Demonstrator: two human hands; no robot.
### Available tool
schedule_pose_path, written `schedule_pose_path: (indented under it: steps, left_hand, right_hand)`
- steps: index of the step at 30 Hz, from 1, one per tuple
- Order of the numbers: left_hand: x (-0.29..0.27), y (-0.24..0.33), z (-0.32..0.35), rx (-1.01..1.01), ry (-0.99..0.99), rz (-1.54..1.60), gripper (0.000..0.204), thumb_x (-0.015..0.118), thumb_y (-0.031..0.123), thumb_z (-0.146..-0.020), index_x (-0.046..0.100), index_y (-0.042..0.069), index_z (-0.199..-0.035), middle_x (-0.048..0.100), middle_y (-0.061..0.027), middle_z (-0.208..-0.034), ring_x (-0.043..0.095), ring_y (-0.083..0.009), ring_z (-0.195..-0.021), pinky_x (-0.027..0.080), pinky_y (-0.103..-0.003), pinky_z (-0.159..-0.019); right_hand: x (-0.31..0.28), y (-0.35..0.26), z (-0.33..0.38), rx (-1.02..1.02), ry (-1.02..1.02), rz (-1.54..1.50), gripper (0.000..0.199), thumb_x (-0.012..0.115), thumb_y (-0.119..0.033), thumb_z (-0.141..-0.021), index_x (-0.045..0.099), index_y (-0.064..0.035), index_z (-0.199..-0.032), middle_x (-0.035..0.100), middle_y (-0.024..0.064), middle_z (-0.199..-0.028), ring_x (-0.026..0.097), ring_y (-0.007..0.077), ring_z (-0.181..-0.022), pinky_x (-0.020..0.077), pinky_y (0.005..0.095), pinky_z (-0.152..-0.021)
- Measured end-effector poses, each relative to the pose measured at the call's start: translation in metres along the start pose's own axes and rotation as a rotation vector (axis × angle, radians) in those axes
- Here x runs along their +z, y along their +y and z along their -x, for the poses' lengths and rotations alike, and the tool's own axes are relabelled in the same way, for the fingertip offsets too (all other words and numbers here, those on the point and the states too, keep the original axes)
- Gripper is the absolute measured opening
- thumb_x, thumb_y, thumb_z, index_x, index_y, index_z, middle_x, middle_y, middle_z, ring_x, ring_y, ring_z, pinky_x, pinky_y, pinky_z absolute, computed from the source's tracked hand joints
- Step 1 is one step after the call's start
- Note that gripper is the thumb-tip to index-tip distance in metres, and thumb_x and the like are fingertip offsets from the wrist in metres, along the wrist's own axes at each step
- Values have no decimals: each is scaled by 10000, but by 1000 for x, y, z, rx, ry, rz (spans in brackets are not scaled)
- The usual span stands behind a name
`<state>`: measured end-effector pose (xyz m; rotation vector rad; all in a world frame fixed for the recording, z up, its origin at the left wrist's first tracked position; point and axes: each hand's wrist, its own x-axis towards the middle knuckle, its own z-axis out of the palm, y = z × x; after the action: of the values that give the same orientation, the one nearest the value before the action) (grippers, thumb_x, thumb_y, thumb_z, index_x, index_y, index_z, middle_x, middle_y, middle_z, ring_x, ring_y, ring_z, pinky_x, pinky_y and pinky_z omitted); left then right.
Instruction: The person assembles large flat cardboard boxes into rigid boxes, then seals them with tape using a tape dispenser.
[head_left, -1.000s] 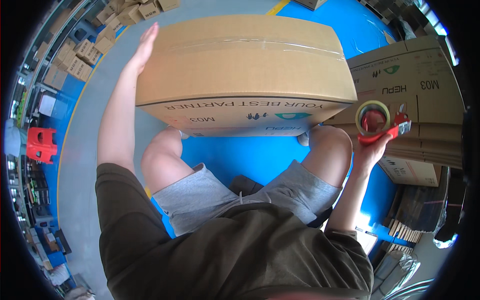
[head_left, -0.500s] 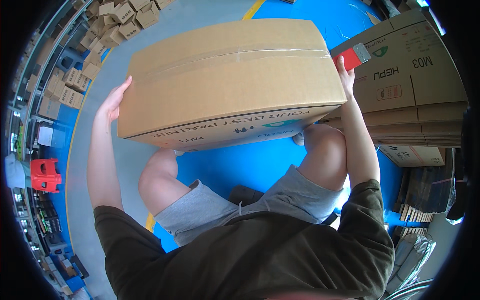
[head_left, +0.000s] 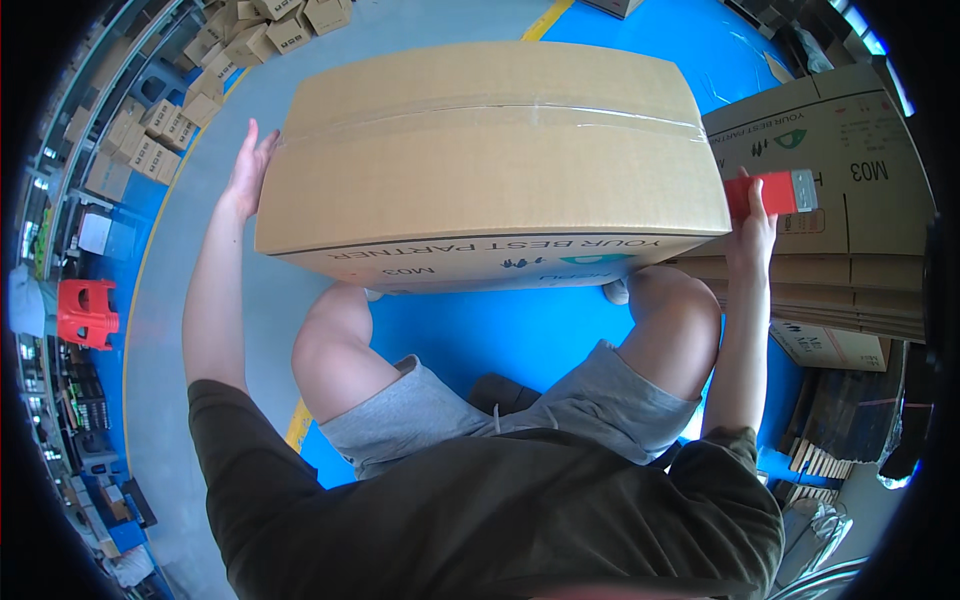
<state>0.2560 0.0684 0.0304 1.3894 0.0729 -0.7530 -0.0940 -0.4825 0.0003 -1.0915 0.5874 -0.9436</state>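
Since half a second ago, the box (head_left: 490,160) has swung level across both knees. Left hand (head_left: 248,170) lies open and flat against its left end, gripping nothing. Right hand (head_left: 752,232) is closed around a red tape dispenser (head_left: 772,193) pressed at the box's right end, beside stacked flat cardboard (head_left: 850,250).

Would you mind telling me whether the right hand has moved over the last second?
Yes. The right hand, gripping the red tape dispenser, has risen from below the box's front corner to its right end, against the flat cartons.
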Motion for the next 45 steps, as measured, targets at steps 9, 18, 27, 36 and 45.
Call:
schedule_pose_path:
  steps: [9,18,27,36,45]
  left_hand:
    - [28,-23,-46,265,-314,387,804,281,694,-934,213,150,-1523,313,-78,-1533,333,-291,-1387,328,-486,-1099]
    - [96,-85,100,822,205,279,767,263,667,-940,184,175,-1524,297,-91,-1522,289,-305,-1398,259,-490,-1129]
    - [136,-137,163,1305,372,-1412,806,648,708,-729,514,217,-1354,345,-173,-1470,230,-466,-1390,204,-563,-1134]
    - [123,-127,92,841,-174,-864,1279,899,314,-627,19,135,-1537,330,-202,-1505,386,-320,-1361,358,-452,-1097]
    - [176,-91,166,652,123,-1674,985,747,479,-779,181,164,-1522,353,-250,-1464,377,-394,-1351,318,-442,-1110]
  right_hand:
    - [-11,-4,16,49,-105,173,427,550,-249,-985,406,-70,-1344,573,129,-1293,568,236,-1165,507,417,-924]
    - [88,-5,-166,-160,-453,45,282,644,-180,-926,587,-10,-1144,643,105,-1172,604,187,-1091,494,339,-901]
    - [109,-2,-177,-653,-193,468,335,692,-231,-901,607,24,-1102,673,116,-1069,637,162,-976,502,286,-859]
    - [62,-1,110,-22,-348,184,257,561,-197,-979,497,-24,-1158,592,171,-1245,630,210,-999,564,350,-836]
    - [31,-55,101,-402,-497,400,386,571,-322,-974,609,56,-1041,703,157,-907,677,228,-911,518,358,-872]
